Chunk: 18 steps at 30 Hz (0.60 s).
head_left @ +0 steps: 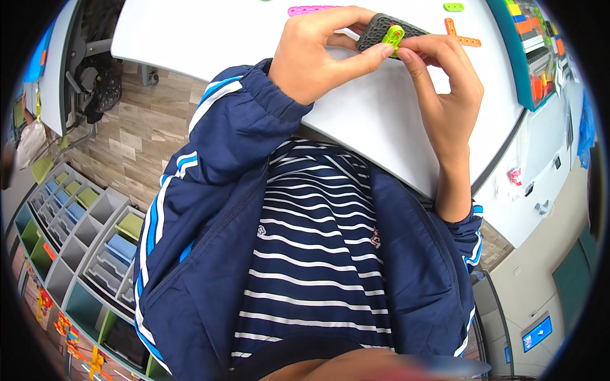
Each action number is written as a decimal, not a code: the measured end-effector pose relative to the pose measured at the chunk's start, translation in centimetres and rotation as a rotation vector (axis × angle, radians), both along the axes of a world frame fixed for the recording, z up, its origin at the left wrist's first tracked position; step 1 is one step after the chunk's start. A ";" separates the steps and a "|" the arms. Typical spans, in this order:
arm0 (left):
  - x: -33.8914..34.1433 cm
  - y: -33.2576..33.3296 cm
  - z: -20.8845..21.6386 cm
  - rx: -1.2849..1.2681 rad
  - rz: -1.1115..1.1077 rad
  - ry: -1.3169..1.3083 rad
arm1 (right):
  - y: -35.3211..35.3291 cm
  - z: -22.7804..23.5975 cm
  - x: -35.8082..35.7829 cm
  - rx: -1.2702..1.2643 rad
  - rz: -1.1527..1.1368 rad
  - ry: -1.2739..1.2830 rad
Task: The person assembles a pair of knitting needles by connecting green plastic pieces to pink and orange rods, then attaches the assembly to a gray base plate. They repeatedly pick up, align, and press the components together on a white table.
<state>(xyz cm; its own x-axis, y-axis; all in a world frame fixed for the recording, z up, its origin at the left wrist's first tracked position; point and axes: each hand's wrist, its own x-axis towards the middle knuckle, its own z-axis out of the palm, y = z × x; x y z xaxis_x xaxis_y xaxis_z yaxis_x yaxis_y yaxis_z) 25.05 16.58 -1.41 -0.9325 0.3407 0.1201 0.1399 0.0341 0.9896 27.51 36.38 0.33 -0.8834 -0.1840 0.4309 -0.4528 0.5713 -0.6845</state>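
Observation:
Above the white table, my left hand [321, 57] is closed around the left end of a dark grey perforated building block [379, 32]. A short bright green connector strip [394, 36] with a small red peg lies against the block's face. The tip of my left thumb presses beside this strip. From the other side, my right hand [452, 82] pinches the strip's lower end between thumb and forefinger. The other right fingers are curled behind. My fingers partly cover both parts, so I cannot tell how firmly they are joined.
A pink perforated strip [311, 11] lies beyond my left hand on the white table [210, 38]. Orange strips [462, 35] and a small green strip [454, 7] lie to the right. A teal-edged box [522, 63] of colourful parts stands at the table's right side.

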 end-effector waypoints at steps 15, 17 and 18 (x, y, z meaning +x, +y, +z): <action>-1.4 -0.7 -1.0 0.296 -0.171 -0.605 | 0.9 -0.2 0.6 -0.026 0.023 -0.259; -1.5 -0.6 -0.9 0.292 -0.178 -0.578 | 1.2 -0.3 0.6 -0.062 0.035 -0.330; -1.5 -0.6 -1.0 0.290 -0.182 -0.563 | 1.3 -0.4 0.6 -0.081 0.041 -0.365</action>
<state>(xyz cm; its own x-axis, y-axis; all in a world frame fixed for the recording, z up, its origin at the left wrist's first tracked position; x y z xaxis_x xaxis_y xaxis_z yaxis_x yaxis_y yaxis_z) 23.52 15.96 -2.37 -0.8102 0.5259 -0.2590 -0.4237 -0.2201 0.8786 28.10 37.64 -0.02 -0.9742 -0.2007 0.1033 -0.1918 0.4951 -0.8474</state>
